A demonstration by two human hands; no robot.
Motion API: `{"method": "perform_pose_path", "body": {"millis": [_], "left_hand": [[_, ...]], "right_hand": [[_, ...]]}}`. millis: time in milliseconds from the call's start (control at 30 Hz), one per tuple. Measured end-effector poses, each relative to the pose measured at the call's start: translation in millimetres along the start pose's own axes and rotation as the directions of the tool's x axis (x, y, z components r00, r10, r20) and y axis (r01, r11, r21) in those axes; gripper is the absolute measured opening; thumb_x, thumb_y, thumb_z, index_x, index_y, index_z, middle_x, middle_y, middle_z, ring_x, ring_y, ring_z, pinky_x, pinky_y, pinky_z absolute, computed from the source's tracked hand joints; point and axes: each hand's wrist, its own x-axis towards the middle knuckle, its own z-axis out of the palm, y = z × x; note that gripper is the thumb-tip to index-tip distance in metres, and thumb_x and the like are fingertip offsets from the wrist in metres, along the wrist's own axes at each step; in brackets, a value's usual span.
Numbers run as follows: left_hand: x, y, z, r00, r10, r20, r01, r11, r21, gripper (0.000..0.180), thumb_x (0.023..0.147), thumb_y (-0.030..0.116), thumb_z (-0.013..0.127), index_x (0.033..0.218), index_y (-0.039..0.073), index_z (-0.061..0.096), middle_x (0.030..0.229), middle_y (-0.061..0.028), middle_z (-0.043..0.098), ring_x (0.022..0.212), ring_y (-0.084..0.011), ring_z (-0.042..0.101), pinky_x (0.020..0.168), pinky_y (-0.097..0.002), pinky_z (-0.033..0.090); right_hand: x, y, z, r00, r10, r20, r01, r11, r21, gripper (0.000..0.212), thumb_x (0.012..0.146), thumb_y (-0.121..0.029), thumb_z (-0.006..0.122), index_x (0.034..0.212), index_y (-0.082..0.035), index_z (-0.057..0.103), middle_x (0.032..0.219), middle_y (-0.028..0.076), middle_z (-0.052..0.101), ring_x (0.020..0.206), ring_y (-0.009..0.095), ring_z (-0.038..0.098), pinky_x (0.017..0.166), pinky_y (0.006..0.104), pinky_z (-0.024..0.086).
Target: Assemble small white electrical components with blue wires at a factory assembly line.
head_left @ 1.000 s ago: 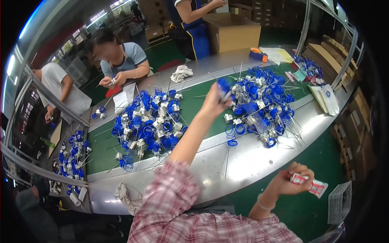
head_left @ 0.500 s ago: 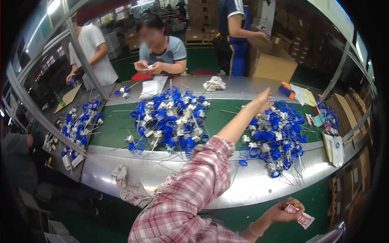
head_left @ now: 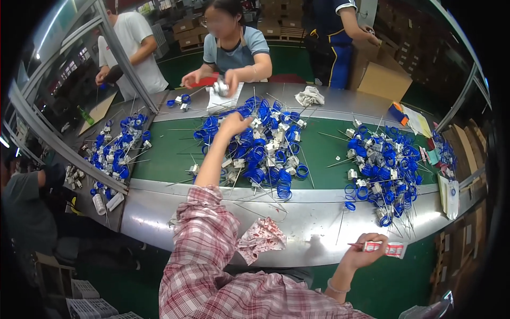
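My left hand (head_left: 235,125), its fingers stretched out and apart, reaches over the middle heap of blue coiled tubes with white blocks and thin metal rods (head_left: 271,141). Nothing shows in its grasp, though some fingertips are lost against the heap. Low on the right, my right hand (head_left: 363,255) is closed around a small red-and-white printed packet (head_left: 394,249) that sticks out past the fingers. A dark pointed tip shows at the thumb side of that hand. Between my arms, a red-stained white cloth (head_left: 262,239) lies on the metal table edge (head_left: 308,223).
A second heap of blue coils (head_left: 385,170) lies on the green belt (head_left: 324,143) to the right, another (head_left: 119,151) at the left. Across the table a person in light blue (head_left: 236,53) handles a white part. Rag (head_left: 309,96) and tape roll (head_left: 398,114) lie on the far ledge.
My left hand has swung left from the right heap to the middle one. My right hand has risen slightly with the packet. The view has shifted, and the person opposite has spread their hands.
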Motion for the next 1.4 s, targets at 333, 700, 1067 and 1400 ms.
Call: {"method": "perform_pose_path", "body": {"millis": [333,700,1067,1400], "left_hand": [[-50,14,-4,0.855,0.311,-0.415,-0.336,0.942,0.013,0.043,0.067,0.019,0.064,0.103,0.002,0.05,0.091,-0.0168,0.055,0.08,-0.0275,0.057,0.071,-0.034,0.046],[-176,3,-80,0.755,0.412,-0.511,-0.639,0.283,-0.716,0.049,0.078,0.015,0.062,0.117,0.006,0.033,0.102,-0.0044,0.05,0.085,-0.0085,0.049,0.069,-0.0216,0.043],[-277,28,-30,0.778,0.541,-0.32,-0.16,-0.322,-0.933,0.048,0.068,0.026,0.072,0.098,0.011,0.038,0.092,-0.0022,0.039,0.045,-0.0062,0.034,0.045,-0.0218,0.025],[-329,111,21,0.618,0.704,-0.35,-0.39,-0.112,-0.914,0.073,0.051,0.069,0.06,0.072,-0.001,0.052,0.065,-0.0099,0.053,0.047,-0.0121,0.047,0.041,-0.0213,0.035]], "right_hand": [[-40,8,29,0.994,0.046,0.1,-0.045,0.999,-0.013,0.027,0.086,-0.032,0.037,0.068,-0.011,0.036,0.048,0.001,0.038,0.038,0.008,0.033,0.035,0.0183,0.022],[-19,-6,23,0.997,-0.003,0.08,-0.002,0.998,0.056,0.028,0.086,-0.032,0.041,0.066,-0.012,0.039,0.049,0.001,0.04,0.039,0.008,0.035,0.037,0.0179,0.024],[-14,-58,40,0.994,-0.102,0.031,0.089,0.957,0.277,0.026,0.086,-0.027,0.034,0.065,-0.01,0.035,0.05,0.002,0.036,0.04,0.009,0.029,0.038,0.0193,0.022],[-92,-68,101,0.816,-0.402,0.415,0.147,0.839,0.524,0.037,0.09,-0.038,0.018,0.079,-0.006,0.035,0.049,0.009,0.045,0.031,0.014,0.032,0.034,0.0237,0.027]]}}
